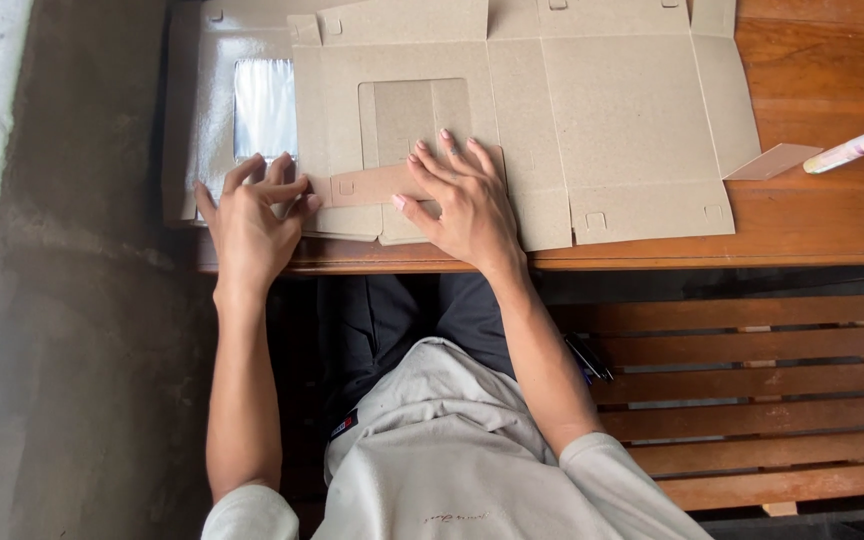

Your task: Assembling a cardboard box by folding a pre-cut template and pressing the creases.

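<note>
Brown cardboard covers most of what I see. A big flat box sheet (pixel 572 130), not yet folded, lies spread out on the wooden bench (pixel 822 225). It has many flaps and a square window hole cut in it.

My left hand (pixel 252 215) sits at the left edge of the box sheet. Its fingers are bent and pinch the end of a thin cardboard strip (pixel 377 185). My right hand (pixel 462 195) lies flat on the box sheet, fingers spread wide, pressing down on the other end of the same strip. The strip runs between my two hands, just below the window hole.

Under the left side of the box sheet I see another cardboard sheet (pixel 187 110). It has a shiny clear plastic window (pixel 264 105), just above my left hand.

To the right of the box sheet, a small loose cardboard piece (pixel 777 160) lies on the bench, touching the sheet's right corner. Just beside that piece is a pale glue stick (pixel 850 150), lying on its side.

Below the box sheet, near me, is a slatted wooden seat (pixel 752 400). A dark pen (pixel 588 358) rests on it, close to my right arm. To the left of everything is a grey concrete floor (pixel 82 300).
</note>
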